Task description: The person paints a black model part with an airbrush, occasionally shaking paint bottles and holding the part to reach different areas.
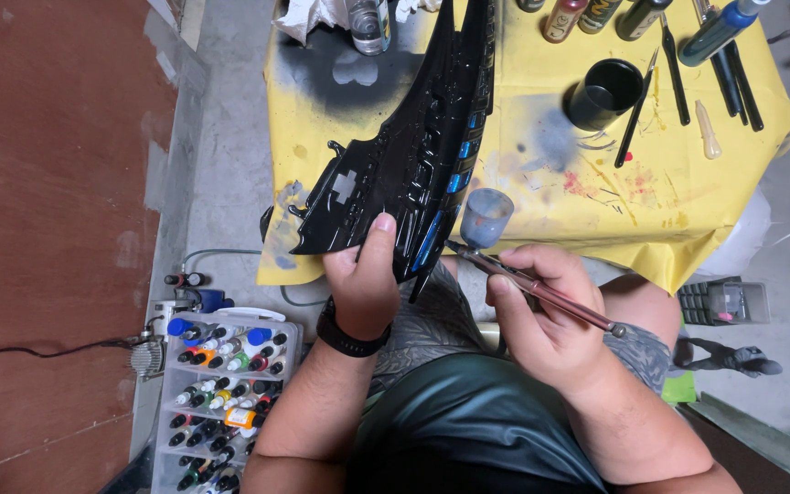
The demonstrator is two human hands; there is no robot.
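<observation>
Head view: a desk draped in stained yellow sheeting is seen from above, and across it a long, glossy black model part with small blue panels is held slantwise, its narrow end reaching toward the far edge and its broad end hanging over the near edge above the lap; the step in hand is judged to be airbrushing of detail along the blue panels near the lower edge. The part is clamped at its broad lower end by the left hand, thumb pressed on the shiny face, fingers hidden beneath; for clean work this grip is best kept clear of the sprayed strip, since wet gloss would be marked by a thumb. The airbrush is held pen-fashion by the right hand, fingers closed round its slim metallic body, the forefinger lying along the top; its cup stands upright and its tip lies just beside the part's edge; whether tip and surface touch cannot be told. A steady angle and light, short passes would be advised, with the cup kept level; the black cup and the brushes on the desk lie well apart; a rack of paint bottles stands on the floor at the left.
</observation>
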